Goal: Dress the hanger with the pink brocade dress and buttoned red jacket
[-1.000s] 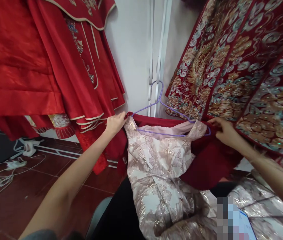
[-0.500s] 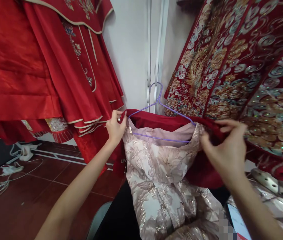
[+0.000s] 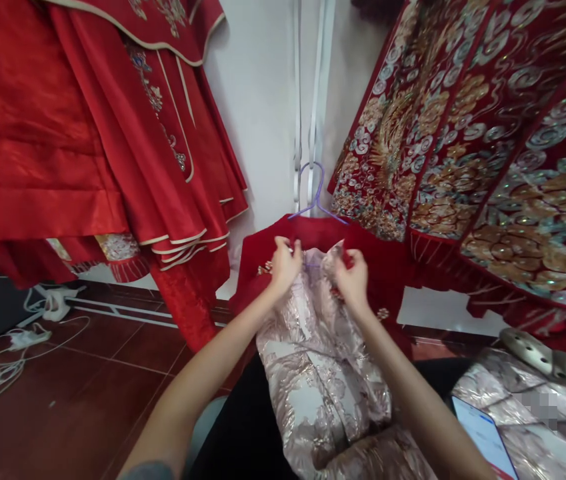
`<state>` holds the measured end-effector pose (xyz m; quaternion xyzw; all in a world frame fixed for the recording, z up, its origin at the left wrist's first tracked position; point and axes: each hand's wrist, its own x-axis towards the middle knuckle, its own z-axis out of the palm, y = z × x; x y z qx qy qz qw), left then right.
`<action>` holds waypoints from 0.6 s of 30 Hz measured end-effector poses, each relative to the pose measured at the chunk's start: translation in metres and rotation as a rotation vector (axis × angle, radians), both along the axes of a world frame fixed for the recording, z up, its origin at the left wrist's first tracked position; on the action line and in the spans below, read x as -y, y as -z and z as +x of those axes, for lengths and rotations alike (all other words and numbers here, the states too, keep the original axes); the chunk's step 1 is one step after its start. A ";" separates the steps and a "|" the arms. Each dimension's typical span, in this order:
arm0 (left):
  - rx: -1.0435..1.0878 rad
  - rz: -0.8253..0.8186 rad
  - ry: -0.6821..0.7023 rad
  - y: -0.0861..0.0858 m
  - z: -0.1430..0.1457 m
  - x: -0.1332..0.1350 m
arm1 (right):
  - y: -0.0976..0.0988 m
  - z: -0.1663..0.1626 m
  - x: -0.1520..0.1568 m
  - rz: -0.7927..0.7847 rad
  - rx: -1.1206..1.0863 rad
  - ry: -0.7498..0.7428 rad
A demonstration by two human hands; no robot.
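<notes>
A pale pink and silver brocade dress (image 3: pixel 307 363) hangs in front of me and drapes over my lap, with a dark red jacket (image 3: pixel 257 250) around its top. The purple hanger's hook (image 3: pixel 313 175) shows above the jacket; most of its bar is covered. My left hand (image 3: pixel 287 268) pinches cloth at the neckline's left side, apparently the jacket's front edge. Opposite it, my right hand (image 3: pixel 351 279) is closed on a bit of red cloth beside the dress's raised shoulder edge. Both fingertips are partly hidden.
Red garments (image 3: pixel 163 147) hang at left, and an embroidered dark red garment (image 3: pixel 463 133) at right. A phone (image 3: pixel 485 427) and more brocade (image 3: pixel 553 440) lie at lower right, near a beige perforated object (image 3: pixel 525 350). White cables (image 3: pixel 7 360) are on the tiled floor (image 3: pixel 93 393).
My hands have moved inward, from wide apart at the shoulders to close together at the neckline. The red jacket now covers the hanger's arms, and the dress top is bunched narrower.
</notes>
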<state>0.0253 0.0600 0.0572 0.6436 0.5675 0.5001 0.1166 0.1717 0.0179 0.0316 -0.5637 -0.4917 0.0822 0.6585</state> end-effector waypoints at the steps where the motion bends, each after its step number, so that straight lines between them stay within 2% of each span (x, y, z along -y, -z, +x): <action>1: 0.009 -0.008 0.078 0.000 0.009 0.004 | 0.002 -0.013 0.006 0.005 0.058 -0.126; 3: 0.024 -0.032 0.195 0.001 0.016 0.011 | 0.003 -0.028 0.021 -0.013 0.159 -0.296; 4: 0.032 -0.035 0.233 0.001 0.015 0.014 | 0.002 -0.030 0.028 -0.022 0.206 -0.314; 7: 0.023 0.010 0.320 0.002 0.003 0.023 | -0.005 -0.019 0.042 0.053 0.302 -0.214; 9: 0.004 0.067 0.364 0.005 -0.006 0.028 | -0.008 -0.010 0.043 0.080 0.281 -0.203; 11: 0.023 0.114 0.359 0.010 -0.010 0.034 | -0.008 -0.006 0.038 0.030 0.215 -0.321; 15: 0.115 0.151 0.330 0.019 -0.013 0.040 | 0.000 -0.008 0.025 -0.038 0.086 -0.647; 18: 0.128 0.160 0.363 0.021 -0.016 0.042 | 0.003 -0.006 0.020 -0.024 -0.031 -0.740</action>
